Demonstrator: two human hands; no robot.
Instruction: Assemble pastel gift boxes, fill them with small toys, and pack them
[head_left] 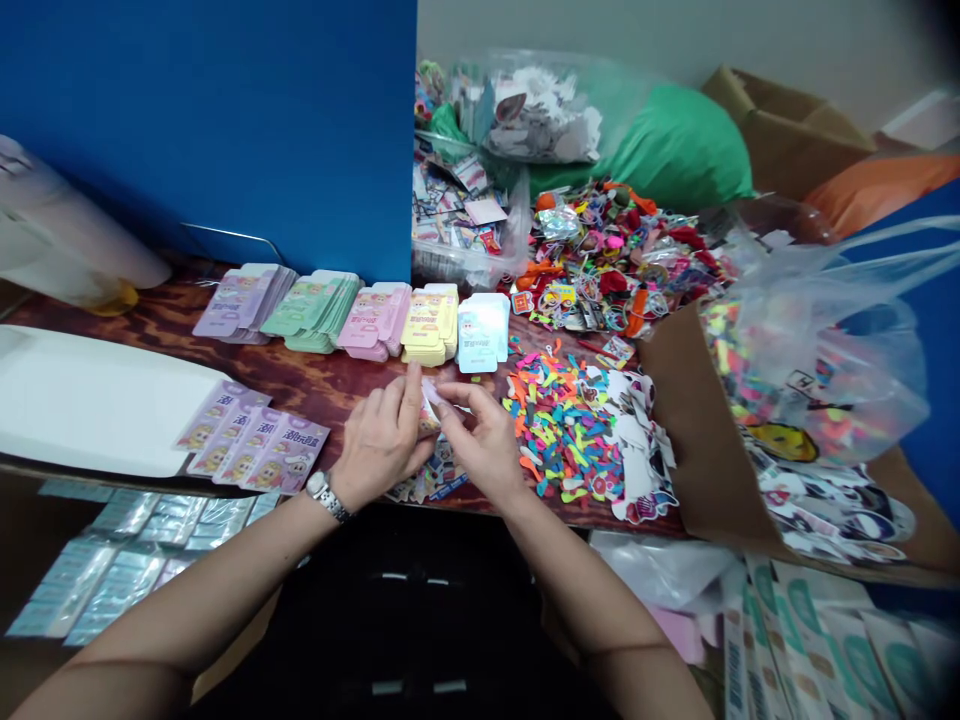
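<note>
My left hand (382,435) and my right hand (484,440) meet over the front edge of the wooden table (315,385). Both pinch a small pale printed packet (430,405) between thumbs and fingers. A wristwatch (326,495) sits on my left wrist. Under my hands lie a few small printed cards (439,478). Just right of my right hand spreads a heap of small colourful balloons (566,420).
Stacks of flat pastel card boxes (352,312) line the back by a blue board (225,120). Purple cards (255,440) and a white tray (82,400) lie left. Toy trinkets (615,255), plastic bags (817,350) and a cardboard box (682,420) crowd the right.
</note>
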